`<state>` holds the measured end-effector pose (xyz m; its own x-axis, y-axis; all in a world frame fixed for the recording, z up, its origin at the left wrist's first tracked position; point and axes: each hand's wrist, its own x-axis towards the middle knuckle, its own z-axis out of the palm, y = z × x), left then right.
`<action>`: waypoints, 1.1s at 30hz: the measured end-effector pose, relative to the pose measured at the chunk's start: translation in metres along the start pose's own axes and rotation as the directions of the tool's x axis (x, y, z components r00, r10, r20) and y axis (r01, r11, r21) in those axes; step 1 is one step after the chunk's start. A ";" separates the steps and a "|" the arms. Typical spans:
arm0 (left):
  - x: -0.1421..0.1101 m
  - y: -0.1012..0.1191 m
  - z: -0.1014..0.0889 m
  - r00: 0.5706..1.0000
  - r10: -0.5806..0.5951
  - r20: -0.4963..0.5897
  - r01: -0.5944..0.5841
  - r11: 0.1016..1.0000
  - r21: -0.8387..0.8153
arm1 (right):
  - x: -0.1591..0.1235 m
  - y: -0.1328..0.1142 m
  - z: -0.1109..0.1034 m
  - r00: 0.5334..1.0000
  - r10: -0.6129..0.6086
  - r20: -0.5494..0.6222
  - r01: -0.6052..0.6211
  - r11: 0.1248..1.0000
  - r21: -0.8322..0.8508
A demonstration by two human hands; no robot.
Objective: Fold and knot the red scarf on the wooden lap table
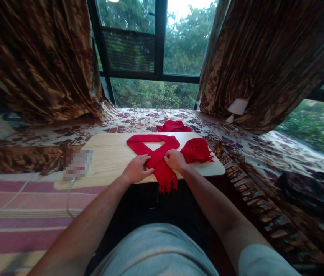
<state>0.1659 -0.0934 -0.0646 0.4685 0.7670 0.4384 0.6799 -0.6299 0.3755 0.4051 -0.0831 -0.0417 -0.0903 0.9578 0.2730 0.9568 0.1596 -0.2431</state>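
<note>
A red scarf [162, 154] lies on the pale wooden table, looped at the far side with its two ends crossed over each other. Its fringed end hangs over the near edge. My left hand [136, 168] rests at the scarf's left edge, fingers stretched out and thumb apart, touching the cloth. On the other side, my right hand [175, 159] has its fingers curled closed on the scarf's right edge near the crossing; the fingertips are partly hidden. Just right of that hand is a bunched red fringed cloth [195, 150].
The table [104, 155] stands against a ledge with flowered cloth [138, 119]. More red cloth [173, 125] lies behind it. A blurred object [78, 165] with a cable sits at the left. A small lamp [238, 106], a dark bag [308, 193] and a striped bed cover [15, 214] surround it.
</note>
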 end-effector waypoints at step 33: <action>0.003 -0.002 -0.002 0.999 -0.001 0.053 -0.003 0.997 0.077 | -0.009 0.003 0.015 0.993 0.043 -0.113 -0.033 0.996 0.082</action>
<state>0.1649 -0.0906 -0.0626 0.4968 0.7733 0.3939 0.7200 -0.6206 0.3104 0.4048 -0.0876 -0.0590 -0.0177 0.9305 0.3659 0.9332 0.1467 -0.3280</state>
